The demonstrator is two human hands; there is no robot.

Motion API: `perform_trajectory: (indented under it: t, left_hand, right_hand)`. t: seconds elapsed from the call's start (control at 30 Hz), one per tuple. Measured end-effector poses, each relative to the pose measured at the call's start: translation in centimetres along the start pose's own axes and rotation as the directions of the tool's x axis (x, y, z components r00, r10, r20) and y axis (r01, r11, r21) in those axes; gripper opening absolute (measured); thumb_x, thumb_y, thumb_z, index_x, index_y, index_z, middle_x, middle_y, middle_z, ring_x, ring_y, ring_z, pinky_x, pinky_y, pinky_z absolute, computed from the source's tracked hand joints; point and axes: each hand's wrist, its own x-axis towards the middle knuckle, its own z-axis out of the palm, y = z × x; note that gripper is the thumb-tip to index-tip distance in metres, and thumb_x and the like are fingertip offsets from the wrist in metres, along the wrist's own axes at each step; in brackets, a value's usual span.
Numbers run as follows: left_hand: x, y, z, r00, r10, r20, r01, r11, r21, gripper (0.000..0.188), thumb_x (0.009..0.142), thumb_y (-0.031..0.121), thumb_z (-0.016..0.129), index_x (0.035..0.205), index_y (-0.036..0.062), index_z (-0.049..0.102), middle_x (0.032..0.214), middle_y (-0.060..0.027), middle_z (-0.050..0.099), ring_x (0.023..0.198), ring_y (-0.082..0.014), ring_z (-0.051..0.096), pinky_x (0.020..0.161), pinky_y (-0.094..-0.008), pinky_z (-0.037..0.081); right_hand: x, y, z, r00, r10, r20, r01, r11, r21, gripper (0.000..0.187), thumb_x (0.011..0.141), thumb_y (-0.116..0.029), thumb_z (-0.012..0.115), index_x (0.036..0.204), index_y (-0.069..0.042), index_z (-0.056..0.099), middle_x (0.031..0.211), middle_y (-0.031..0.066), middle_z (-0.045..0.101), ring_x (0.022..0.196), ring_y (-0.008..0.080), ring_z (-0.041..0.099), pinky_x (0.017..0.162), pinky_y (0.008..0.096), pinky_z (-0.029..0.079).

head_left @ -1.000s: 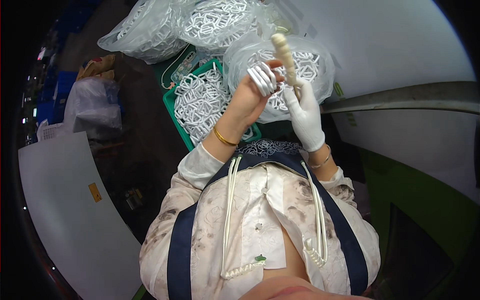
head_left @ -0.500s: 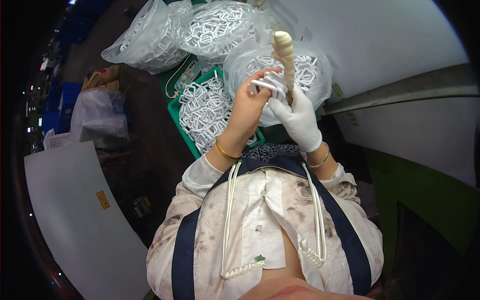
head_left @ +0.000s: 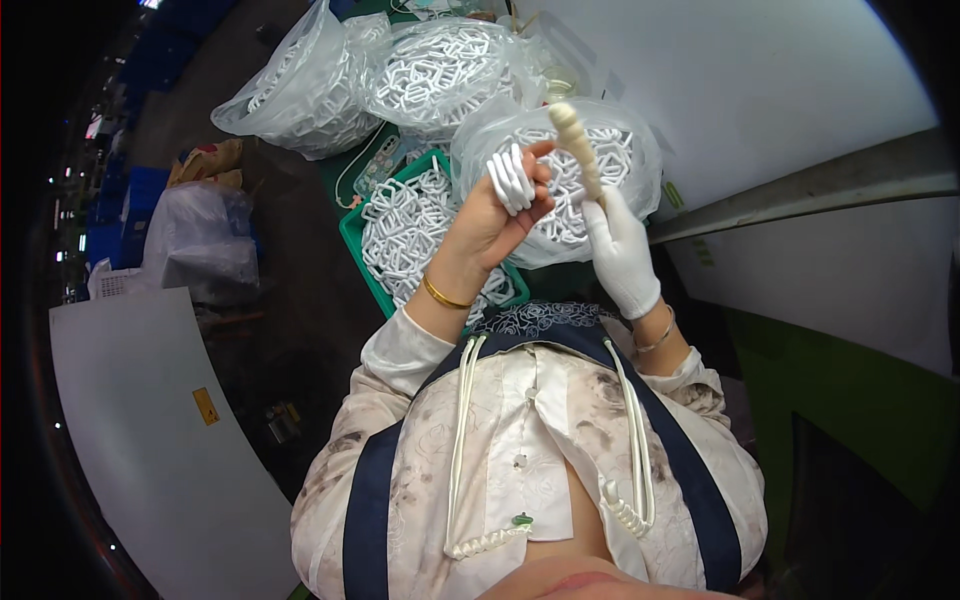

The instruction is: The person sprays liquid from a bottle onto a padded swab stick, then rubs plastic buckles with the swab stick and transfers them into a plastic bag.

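In my bare left hand (head_left: 483,225) sits a small row of white bent loops (head_left: 511,181), smooth and thick like plastic links, with the fingers curled round them. My right hand (head_left: 626,258), in a white glove, grips the lower end of a cream-coloured wrapped handle (head_left: 574,142) that points up and away from me. The hands are apart, and whatever part of the tool lies inside the glove is hidden. Below the left hand stands a green crate (head_left: 372,268) full of similar white loops. Behind both hands is an open clear plastic bag (head_left: 645,165) of more loops.
Two more clear bags of loops, one far left (head_left: 330,110) and one at the far middle (head_left: 440,80), stand behind the crate. A phone in a patterned case (head_left: 378,160) lies beside them. A metal rail (head_left: 800,190) runs along the right. A pale panel (head_left: 150,400) stands at left.
My hands have moved apart. The left has turned palm up with the loops and come away from the tool; the right has drawn the tool lower and toward me.
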Motion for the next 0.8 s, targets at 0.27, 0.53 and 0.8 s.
perform_trajectory:
  t: [0.27, 0.53, 0.8]
  left_hand:
    - [-0.1, -2.1, 1.2, 1.0, 0.015, -0.028, -0.011, 0.992, 0.123, 0.044, 0.107, 0.022, 0.055, 0.143, 0.0002, 0.047, 0.136, -0.0119, 0.06, 0.126, -0.0215, 0.058, 0.11, -0.0362, 0.048]
    - [-1.1, -1.9, -0.5, 0.997, -0.007, -0.073, 0.001, 0.997, -0.083, 0.041, 0.103, 0.012, 0.059, 0.142, -0.0008, 0.051, 0.141, -0.0157, 0.058, 0.133, -0.0263, 0.056, 0.114, -0.0399, 0.049]
    - [-0.7, -2.1, -0.7, 0.986, -0.026, 0.165, 0.068, 0.965, -0.255, 0.033, 0.105, 0.011, 0.054, 0.136, -0.0016, 0.054, 0.135, -0.0144, 0.062, 0.127, -0.0242, 0.06, 0.111, -0.0404, 0.049]
  right_hand:
    - [1.0, -3.0, 0.5, 0.99, -0.045, 0.136, -0.006, 0.936, 0.351, 0.017, 0.097, -0.011, 0.067, 0.112, -0.003, 0.062, 0.09, -0.0039, 0.054, 0.081, 0.003, 0.047, 0.072, 0.0201, 0.04]
    - [1.4, -3.5, 0.7, 0.991, 0.07, -0.115, -0.04, 0.968, 0.247, 0.013, 0.096, -0.011, 0.068, 0.103, -0.003, 0.06, 0.08, -0.0062, 0.048, 0.069, 0.0027, 0.042, 0.062, 0.0212, 0.037]
    - [0.9, -2.8, 2.0, 0.99, -0.139, -0.011, 0.139, 0.979, 0.147, 0.018, 0.093, -0.011, 0.073, 0.104, -0.003, 0.061, 0.074, -0.0083, 0.041, 0.067, 0.0023, 0.037, 0.059, 0.0211, 0.033]
